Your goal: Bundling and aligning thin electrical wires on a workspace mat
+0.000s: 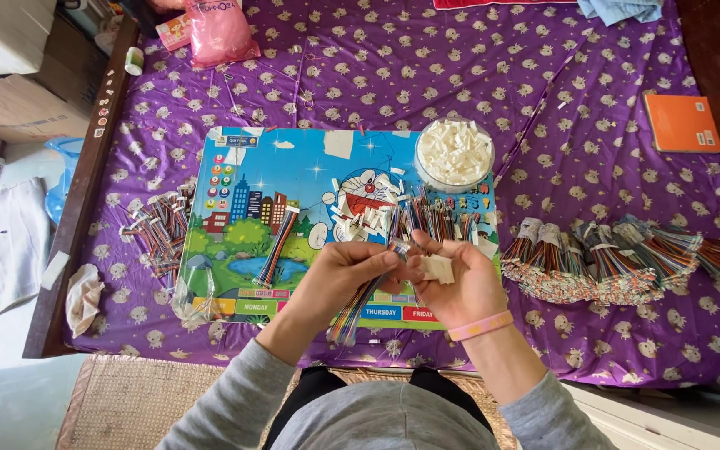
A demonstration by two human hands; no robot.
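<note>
My left hand pinches a bundle of thin multicoloured wires that hangs down toward me. My right hand, with a pink band on the wrist, holds a small white plastic connector against the wire ends. Both hands meet over the near edge of a colourful cartoon board. On the board lie loose white connectors, more coloured wires and one separate wire bundle. A round clear bowl full of white connectors stands at the board's far right corner.
Bundled wire sets lie in a row to the right on the purple patterned cloth. A loose pile of finished wires lies left of the board. An orange booklet is far right, a pink bag far left.
</note>
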